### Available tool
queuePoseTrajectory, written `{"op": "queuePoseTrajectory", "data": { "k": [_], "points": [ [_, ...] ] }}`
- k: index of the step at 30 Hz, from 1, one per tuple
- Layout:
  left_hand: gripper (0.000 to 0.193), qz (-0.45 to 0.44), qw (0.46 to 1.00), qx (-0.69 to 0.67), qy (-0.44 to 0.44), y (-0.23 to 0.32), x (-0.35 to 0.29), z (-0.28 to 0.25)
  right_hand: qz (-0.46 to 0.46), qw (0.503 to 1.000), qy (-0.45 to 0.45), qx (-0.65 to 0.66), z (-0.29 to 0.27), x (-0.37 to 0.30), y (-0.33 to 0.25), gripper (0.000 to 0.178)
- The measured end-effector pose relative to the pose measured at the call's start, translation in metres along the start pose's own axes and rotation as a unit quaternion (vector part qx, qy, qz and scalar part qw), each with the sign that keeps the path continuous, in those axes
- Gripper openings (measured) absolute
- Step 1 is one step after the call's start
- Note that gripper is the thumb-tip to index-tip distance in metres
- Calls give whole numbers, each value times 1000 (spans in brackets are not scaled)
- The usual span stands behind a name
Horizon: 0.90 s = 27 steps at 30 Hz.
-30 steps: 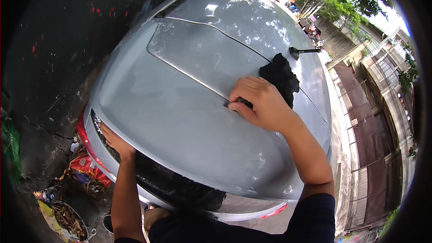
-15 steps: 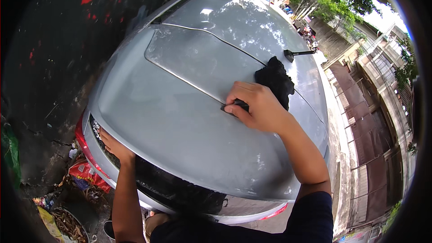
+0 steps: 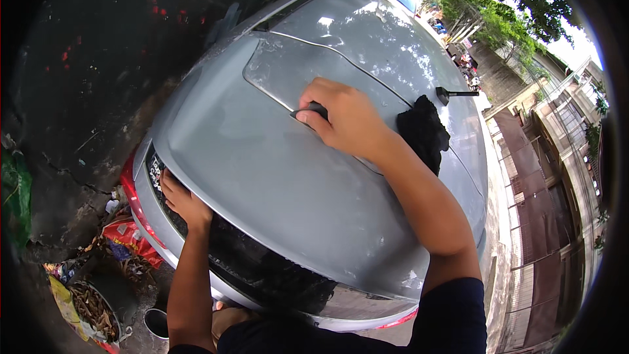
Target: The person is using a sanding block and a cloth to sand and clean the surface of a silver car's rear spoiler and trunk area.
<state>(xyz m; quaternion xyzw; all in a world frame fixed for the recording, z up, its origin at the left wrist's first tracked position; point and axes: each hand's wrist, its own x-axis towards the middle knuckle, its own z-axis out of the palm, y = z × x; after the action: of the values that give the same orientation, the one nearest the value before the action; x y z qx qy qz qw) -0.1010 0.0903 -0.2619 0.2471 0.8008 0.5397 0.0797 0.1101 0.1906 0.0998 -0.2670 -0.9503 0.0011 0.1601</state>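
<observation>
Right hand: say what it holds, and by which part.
The right hand presses a small dark pad onto the car, fingers over its top; its grip is mostly hidden.
</observation>
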Motion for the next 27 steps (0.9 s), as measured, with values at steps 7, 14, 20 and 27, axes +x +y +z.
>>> {"op": "queuePoseTrajectory", "data": {
  "k": [7, 14, 20, 27],
  "points": [
    [83, 2, 1000, 8, 8, 7, -1, -6, 13, 999, -26, -24, -16, -28, -7, 13],
    [82, -5, 1000, 23, 2, 3, 1, -12, 16, 999, -25, -13, -13, -35, -13, 15],
    [80, -29, 999, 9, -28, 21, -3, -9, -12, 998, 7, -53, 7, 9, -3, 15],
    [78, -23, 1000, 10, -18, 25, -5, -15, 30, 999, -22, -39, -11, -26, -7, 14]
  ]
}}
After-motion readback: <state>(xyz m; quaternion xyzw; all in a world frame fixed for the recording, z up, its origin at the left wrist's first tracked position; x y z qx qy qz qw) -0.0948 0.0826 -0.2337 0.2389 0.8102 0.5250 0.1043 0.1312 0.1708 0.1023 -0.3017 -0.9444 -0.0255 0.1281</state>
